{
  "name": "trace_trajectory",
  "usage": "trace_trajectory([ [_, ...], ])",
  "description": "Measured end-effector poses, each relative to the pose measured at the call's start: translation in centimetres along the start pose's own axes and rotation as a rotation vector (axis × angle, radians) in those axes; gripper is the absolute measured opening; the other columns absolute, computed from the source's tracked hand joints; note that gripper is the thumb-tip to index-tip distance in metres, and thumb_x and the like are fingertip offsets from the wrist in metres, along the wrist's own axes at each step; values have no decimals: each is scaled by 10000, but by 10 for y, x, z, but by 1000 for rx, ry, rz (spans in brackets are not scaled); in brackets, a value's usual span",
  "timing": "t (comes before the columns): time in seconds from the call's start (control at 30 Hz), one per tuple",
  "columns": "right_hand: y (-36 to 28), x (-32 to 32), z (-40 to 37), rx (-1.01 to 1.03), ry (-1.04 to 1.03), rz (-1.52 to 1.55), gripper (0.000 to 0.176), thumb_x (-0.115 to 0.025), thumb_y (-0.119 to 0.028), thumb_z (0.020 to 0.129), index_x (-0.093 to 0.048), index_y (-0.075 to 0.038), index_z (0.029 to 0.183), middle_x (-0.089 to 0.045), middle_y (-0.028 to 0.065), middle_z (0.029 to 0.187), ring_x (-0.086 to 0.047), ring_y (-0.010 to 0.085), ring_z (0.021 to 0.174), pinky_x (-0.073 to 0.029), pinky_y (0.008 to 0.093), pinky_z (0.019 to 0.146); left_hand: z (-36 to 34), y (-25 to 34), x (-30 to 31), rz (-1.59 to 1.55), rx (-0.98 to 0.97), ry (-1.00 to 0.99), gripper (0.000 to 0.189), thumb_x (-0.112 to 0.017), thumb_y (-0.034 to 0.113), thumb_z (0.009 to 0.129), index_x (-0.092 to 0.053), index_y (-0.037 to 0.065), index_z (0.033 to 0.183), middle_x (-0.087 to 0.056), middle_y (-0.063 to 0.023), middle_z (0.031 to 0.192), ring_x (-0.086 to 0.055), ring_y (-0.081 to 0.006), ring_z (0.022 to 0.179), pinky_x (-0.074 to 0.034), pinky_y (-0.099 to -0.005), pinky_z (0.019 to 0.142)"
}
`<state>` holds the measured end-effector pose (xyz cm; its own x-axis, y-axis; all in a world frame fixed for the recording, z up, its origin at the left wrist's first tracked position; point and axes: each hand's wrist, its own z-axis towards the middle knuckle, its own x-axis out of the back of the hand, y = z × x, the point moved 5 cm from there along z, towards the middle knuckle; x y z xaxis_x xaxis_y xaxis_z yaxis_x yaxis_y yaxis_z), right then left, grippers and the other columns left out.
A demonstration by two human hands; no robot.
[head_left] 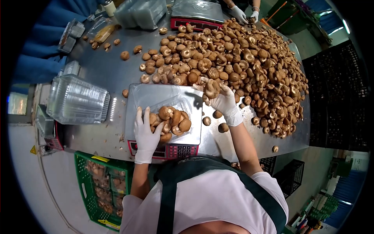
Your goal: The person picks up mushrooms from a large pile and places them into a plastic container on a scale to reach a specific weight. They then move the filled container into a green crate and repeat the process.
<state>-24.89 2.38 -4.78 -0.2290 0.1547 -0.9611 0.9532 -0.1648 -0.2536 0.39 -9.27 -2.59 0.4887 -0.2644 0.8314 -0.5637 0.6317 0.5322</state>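
My right hand [223,102], in a white glove, has its fingers around a brown shiitake mushroom [211,89] just off the right edge of the scale. A clear plastic tray [180,102] lies on the metal plate of the scale [136,93], with a heap of shiitake mushrooms [171,117] in its near part. At the heap's left side is my left hand [147,136], also gloved, fingers spread and thumb close against the mushrooms. The scale's red-edged keypad [181,151] faces me.
A large mushroom pile [249,66] covers the table's right side. Stacked clear trays [78,99] stand at left, more [140,13] at the back near a second scale [196,11]. Across the table are another person's gloved hands [239,15]. A green crate [87,187] holds packed trays below left.
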Motion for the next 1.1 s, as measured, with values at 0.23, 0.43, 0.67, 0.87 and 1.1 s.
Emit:
trace_trajectory([
  [0.23, 50, -51, -8, 56, 83, -877, 427, -503, -267, 920, -467, -15, 1263, -584, 155, 1172, -617, 200, 925, -493, 274, 709, -3, -7, 2, -158, -8, 50, 531, -553, 271, 893, -390, 14, 1329, -329, -251, 1363, -340, -406, 1251, -284, -447, 1038],
  [0.43, 121, -98, -3, 512, -211, -2499, 559, -619, -343, 776, -478, -83, 1250, -448, 183, 1267, -373, 391, 1217, -279, 517, 1017, 1, -19, 19, -330, 55, 189, 441, -492, 243, 930, -432, -7, 1288, -366, -260, 1336, -363, -388, 1245, -299, -416, 1035],
  [0.67, 104, -97, -10, 470, -151, -2255, 622, -569, -332, 821, -378, -26, 1328, -388, 221, 1319, -308, 403, 1279, -225, 499, 1065, 4, -51, 41, -330, 135, 253, 410, -498, 228, 932, -463, -6, 1266, -428, -207, 1318, -408, -334, 1228, -320, -391, 1031],
  [0.87, 38, -70, -46, 630, 303, -2079, 454, -639, -174, 834, -518, -30, 1247, -532, 184, 1241, -499, 296, 1158, -402, 356, 971, 29, -83, 53, -818, 302, 291, 405, -479, 236, 949, -473, -3, 1276, -528, -135, 1224, -483, -216, 1156, -387, -318, 961],
  [1.1, 34, -54, -70, 537, 447, -2020, 377, -666, -140, 818, -593, -81, 1183, -597, 140, 1100, -600, 225, 894, -481, 315, 810, 64, -87, 41, -955, 430, 64, 593, -500, 453, 901, -427, 55, 1334, -402, -164, 1359, -372, -275, 1281, -291, -417, 1044],
])
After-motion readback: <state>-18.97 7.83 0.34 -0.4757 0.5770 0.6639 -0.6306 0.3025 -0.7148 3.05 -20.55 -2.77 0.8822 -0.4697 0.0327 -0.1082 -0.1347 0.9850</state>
